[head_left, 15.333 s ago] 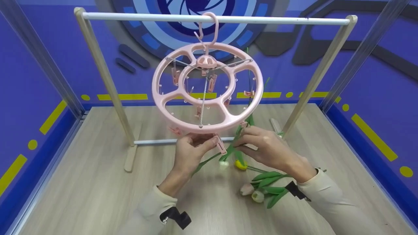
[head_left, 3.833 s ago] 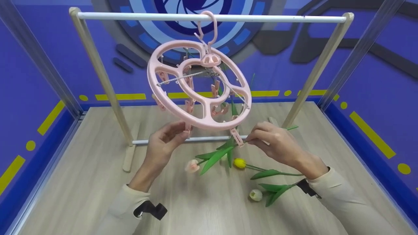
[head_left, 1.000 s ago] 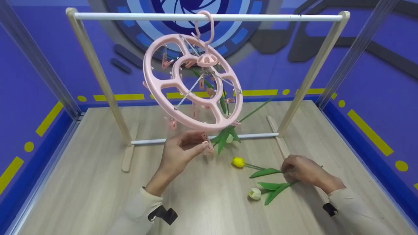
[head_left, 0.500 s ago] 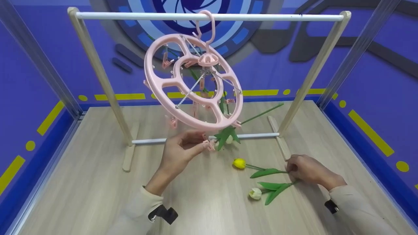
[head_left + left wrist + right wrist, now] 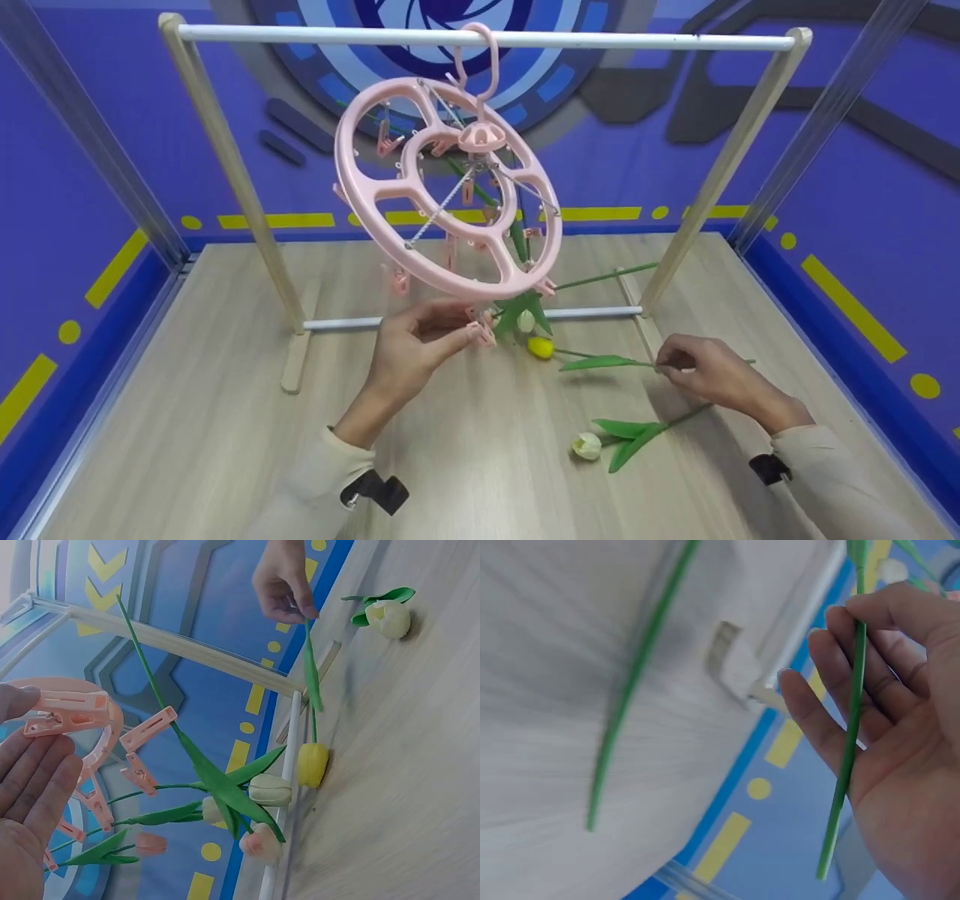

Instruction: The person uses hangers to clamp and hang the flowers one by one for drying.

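A round pink clip hanger (image 5: 365, 196) hangs tilted from the rack's top bar. At its lower front rim my left hand (image 5: 409, 341) pinches a pink clothespin (image 5: 75, 711) between thumb and fingers. My right hand (image 5: 712, 375) holds a yellow tulip (image 5: 540, 347) by its green stem (image 5: 853, 720), with the bloom pointing left toward the hanger. In the left wrist view this tulip looks raised off the table. Several pale tulips, among them a white one (image 5: 270, 790) and a pink one (image 5: 262, 843), hang from other clothespins (image 5: 148, 729).
One white tulip (image 5: 586, 446) lies on the wooden table (image 5: 225, 450), its stem running below my right hand. The rack has wooden side posts (image 5: 720, 172), a white top bar (image 5: 637, 40) and a low white crossbar (image 5: 345, 325). Blue walls enclose the table.
Earlier my right hand was at a pink tulip's stem beside the hanger. It then reached the yellow tulip on the table and has raised it slightly. My left hand has stayed at the clothespin lately.
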Demonstrator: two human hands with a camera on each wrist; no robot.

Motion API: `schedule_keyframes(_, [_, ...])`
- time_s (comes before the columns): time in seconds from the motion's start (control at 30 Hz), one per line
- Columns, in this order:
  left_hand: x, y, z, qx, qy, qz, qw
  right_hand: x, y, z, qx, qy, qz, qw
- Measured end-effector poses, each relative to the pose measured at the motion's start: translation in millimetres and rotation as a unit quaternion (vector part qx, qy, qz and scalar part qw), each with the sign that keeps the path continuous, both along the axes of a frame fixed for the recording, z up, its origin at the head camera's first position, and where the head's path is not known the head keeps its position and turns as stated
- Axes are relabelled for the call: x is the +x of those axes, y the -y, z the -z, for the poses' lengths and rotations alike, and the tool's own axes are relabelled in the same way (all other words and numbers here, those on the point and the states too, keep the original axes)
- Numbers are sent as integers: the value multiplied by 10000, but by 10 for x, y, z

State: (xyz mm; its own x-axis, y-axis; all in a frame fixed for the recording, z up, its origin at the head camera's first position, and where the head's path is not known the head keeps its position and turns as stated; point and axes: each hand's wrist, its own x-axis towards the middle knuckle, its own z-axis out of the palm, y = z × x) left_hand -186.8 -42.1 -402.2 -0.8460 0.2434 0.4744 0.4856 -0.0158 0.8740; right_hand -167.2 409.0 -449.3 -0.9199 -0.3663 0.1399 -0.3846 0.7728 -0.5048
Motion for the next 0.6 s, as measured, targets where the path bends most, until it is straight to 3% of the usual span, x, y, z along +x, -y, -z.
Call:
schedule_keyframes(0.33, [-5, -2, -7, 95, -58, 14, 9999, 29, 190, -265, -276, -896, -674, 9933])
schedule_keyframes(0.6, [-5, -7, -6, 69, -83, -42, 9999, 28, 304, -388, -530, -872, -858, 9911])
